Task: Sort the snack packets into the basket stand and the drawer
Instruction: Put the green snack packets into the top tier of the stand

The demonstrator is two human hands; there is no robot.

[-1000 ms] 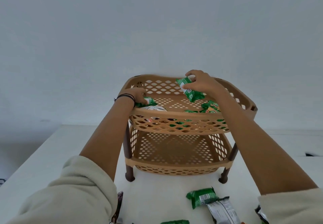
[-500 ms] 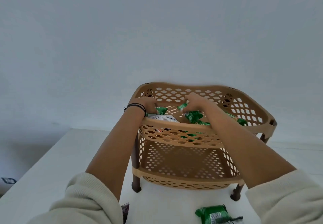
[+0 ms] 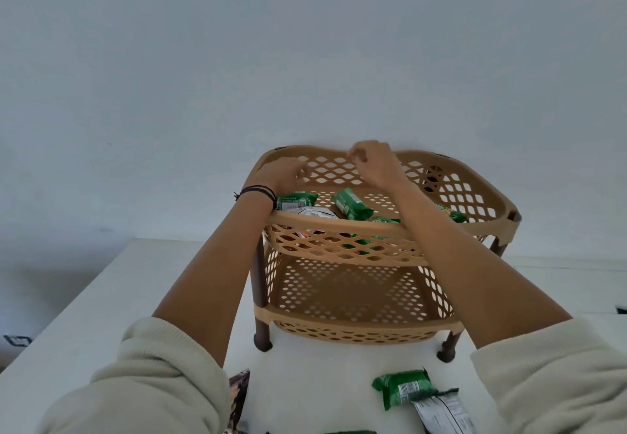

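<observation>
A tan two-tier basket stand point(image 3: 339, 226) stands on the white table. Its top tier holds several green snack packets, one point(image 3: 351, 204) lying tilted in the middle and another point(image 3: 297, 200) at the left, plus a silver packet point(image 3: 312, 213). My left hand point(image 3: 281, 176) hovers over the top tier's left side, fingers loosely curled, holding nothing. Over the middle, near the back wall, my right hand point(image 3: 373, 162) is raised with its fingers loosely curled and empty. The lower tier point(image 3: 349, 294) shows no packets. No drawer is in view.
On the table in front of the stand lie a green packet point(image 3: 403, 388), a white and black packet point(image 3: 444, 413) and, by my left sleeve, a dark packet point(image 3: 239, 396). A plain wall rises behind the stand. The table's left edge point(image 3: 68, 315) runs diagonally.
My right hand lowered a green packet into the top tier, let it go and rose empty. My left hand lifted off the packets at the left.
</observation>
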